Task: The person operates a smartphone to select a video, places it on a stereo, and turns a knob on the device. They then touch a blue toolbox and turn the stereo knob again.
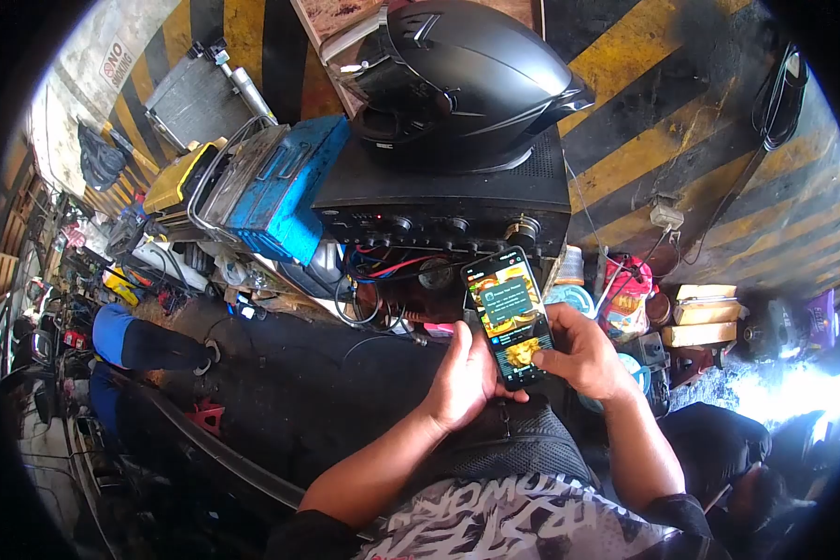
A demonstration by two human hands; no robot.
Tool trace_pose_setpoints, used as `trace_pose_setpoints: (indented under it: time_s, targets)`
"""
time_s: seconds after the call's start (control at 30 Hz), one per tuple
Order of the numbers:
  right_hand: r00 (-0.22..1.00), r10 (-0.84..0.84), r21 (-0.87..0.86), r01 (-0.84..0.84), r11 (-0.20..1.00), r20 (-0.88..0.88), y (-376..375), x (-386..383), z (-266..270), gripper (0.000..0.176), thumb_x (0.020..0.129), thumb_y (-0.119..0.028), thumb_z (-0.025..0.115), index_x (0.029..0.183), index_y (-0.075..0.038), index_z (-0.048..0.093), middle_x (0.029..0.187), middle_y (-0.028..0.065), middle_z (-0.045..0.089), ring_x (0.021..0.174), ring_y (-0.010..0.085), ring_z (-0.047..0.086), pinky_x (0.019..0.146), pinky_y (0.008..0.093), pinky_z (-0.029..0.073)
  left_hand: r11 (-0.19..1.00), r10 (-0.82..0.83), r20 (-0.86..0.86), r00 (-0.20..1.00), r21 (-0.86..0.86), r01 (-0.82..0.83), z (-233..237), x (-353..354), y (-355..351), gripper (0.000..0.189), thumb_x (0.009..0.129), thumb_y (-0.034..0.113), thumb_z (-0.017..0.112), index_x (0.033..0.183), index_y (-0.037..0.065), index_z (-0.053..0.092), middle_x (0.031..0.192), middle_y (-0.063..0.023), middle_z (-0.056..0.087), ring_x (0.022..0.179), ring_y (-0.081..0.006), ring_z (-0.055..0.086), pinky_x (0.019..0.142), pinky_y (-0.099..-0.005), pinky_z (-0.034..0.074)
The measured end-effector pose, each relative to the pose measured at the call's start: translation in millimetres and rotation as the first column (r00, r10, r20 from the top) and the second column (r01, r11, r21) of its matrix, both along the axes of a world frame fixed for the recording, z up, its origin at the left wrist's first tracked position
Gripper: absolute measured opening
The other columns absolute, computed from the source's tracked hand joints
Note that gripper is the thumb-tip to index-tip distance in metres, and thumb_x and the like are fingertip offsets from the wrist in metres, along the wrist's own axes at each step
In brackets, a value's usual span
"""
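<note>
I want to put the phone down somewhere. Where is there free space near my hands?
The dark surface left of the left hand, below the blue toolbox, is mostly bare. Crowded: the wires under the amplifier, and the boxes right of the right hand. Both hands hold the phone.

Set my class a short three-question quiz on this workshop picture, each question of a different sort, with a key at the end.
1. True or false: the black helmet sits on top of the black unit with knobs.
2. Multiple choice: what do the left hand and the right hand hold between them? A) a spanner B) a phone with its screen lit C) a coil of cable
3. Fill in the gap: the metal toolbox lying beside that unit is ____ in colour.

Key: 1 true; 2 B; 3 blue.
</note>
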State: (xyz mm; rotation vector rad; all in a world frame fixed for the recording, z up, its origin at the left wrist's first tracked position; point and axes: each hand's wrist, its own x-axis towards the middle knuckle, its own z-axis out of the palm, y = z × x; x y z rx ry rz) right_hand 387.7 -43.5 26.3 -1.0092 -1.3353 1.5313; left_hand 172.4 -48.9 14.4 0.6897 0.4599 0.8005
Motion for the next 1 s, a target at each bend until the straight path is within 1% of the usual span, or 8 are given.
trace_pose_setpoints:
  time_s: [0.1, 0.2, 0.4, 0.6, 0.7, 0.8, 0.9, 1.0]
  targets:
    - [0.944, -0.040, 0.063, 0.021, 0.998, 0.328, 3.9, 1.4, 17.0, 0.032, 0.088, -0.003, 0.073, 0.119, 0.001, 0.064, 0.101, 0.0025, 0.068, 0.092, 0.0095, 0.061, 0.083, 0.0273, 0.049, 1.000, 0.002, -0.011, 1.000, -0.004, -0.002, -1.0, 0.1, -0.3, 0.098, 0.094, 0.084, 0.024, 0.162, 0.013, 0.019, 0.155, -0.0139, 0.043, 0.134, -0.0293, 0.053, 0.090, -0.0492, 0.059]
    - [0.953, -0.104, 0.051, 0.093, 0.994, 0.285, 10.9, 2.8, -0.1, 0.027, 0.088, -0.016, 0.073, 0.108, 0.002, 0.069, 0.089, 0.0089, 0.071, 0.082, 0.0138, 0.065, 0.076, 0.0321, 0.052, 1.000, 0.006, -0.024, 1.000, -0.004, -0.006, 0.0, 0.4, -1.0, 0.099, 0.094, 0.085, 0.023, 0.162, 0.013, 0.019, 0.156, -0.0141, 0.042, 0.136, -0.0296, 0.052, 0.091, -0.0496, 0.058]
    - [0.926, -0.141, 0.030, 0.139, 0.990, 0.351, 15.0, 0.3, 4.0, 0.031, 0.094, -0.027, 0.070, 0.103, 0.003, 0.069, 0.086, 0.0076, 0.070, 0.080, 0.0143, 0.064, 0.073, 0.0329, 0.051, 1.000, -0.016, -0.027, 1.000, -0.002, 0.016, 0.0, -1.9, -3.1, 0.099, 0.094, 0.085, 0.023, 0.162, 0.013, 0.018, 0.156, -0.0144, 0.042, 0.139, -0.0306, 0.050, 0.092, -0.0502, 0.058]
    - [0.993, 0.000, -0.019, 0.003, 1.000, 0.114, 7.7, -2.3, 16.5, 0.030, 0.093, -0.015, 0.069, 0.116, 0.003, 0.064, 0.095, 0.0077, 0.069, 0.089, 0.0146, 0.064, 0.080, 0.0318, 0.051, 1.000, 0.022, -0.021, 1.000, -0.014, -0.022, 2.5, -0.7, -5.2, 0.099, 0.094, 0.084, 0.025, 0.161, 0.012, 0.021, 0.155, -0.0144, 0.043, 0.136, -0.0305, 0.052, 0.091, -0.0507, 0.058]
    - [0.979, 0.055, 0.116, -0.079, 0.990, 0.197, 7.9, 1.9, 9.2, 0.032, 0.092, -0.007, 0.068, 0.121, 0.002, 0.059, 0.106, 0.0036, 0.066, 0.097, 0.0107, 0.060, 0.087, 0.0277, 0.049, 0.999, 0.025, -0.007, 1.000, -0.022, -0.025, -1.1, -1.0, -5.0, 0.098, 0.095, 0.083, 0.026, 0.161, 0.012, 0.021, 0.155, -0.0142, 0.043, 0.134, -0.0301, 0.053, 0.091, -0.0506, 0.058]
    - [0.975, 0.067, 0.121, -0.094, 0.988, 0.214, 10.2, 3.6, 6.1, 0.034, 0.090, -0.002, 0.067, 0.123, 0.002, 0.059, 0.107, 0.0038, 0.066, 0.098, 0.0119, 0.061, 0.088, 0.0287, 0.049, 1.000, 0.018, 0.000, 1.000, -0.022, -0.018, -0.8, -0.4, -4.9, 0.097, 0.095, 0.083, 0.026, 0.161, 0.012, 0.021, 0.154, -0.0140, 0.044, 0.134, -0.0298, 0.054, 0.090, -0.0504, 0.058]
    - [0.981, 0.069, -0.039, -0.062, 0.997, 0.180, 12.3, 4.5, 7.0, 0.038, 0.088, 0.000, 0.066, 0.125, 0.001, 0.057, 0.110, 0.0046, 0.066, 0.100, 0.0130, 0.062, 0.091, 0.0293, 0.049, 1.000, 0.003, 0.003, 1.000, -0.012, -0.003, -0.9, 0.2, -4.3, 0.097, 0.095, 0.083, 0.027, 0.161, 0.012, 0.020, 0.154, -0.0140, 0.044, 0.134, -0.0298, 0.054, 0.091, -0.0503, 0.058]
    - [0.978, 0.082, -0.072, -0.070, 0.995, 0.190, 12.2, 7.7, 9.2, 0.038, 0.088, 0.002, 0.064, 0.125, 0.002, 0.057, 0.111, 0.0055, 0.066, 0.103, 0.0140, 0.062, 0.094, 0.0299, 0.049, 1.000, 0.004, -0.008, 1.000, -0.010, -0.004, 3.2, 2.0, -5.3, 0.097, 0.095, 0.083, 0.026, 0.161, 0.012, 0.020, 0.154, -0.0141, 0.044, 0.134, -0.0300, 0.054, 0.091, -0.0500, 0.058]
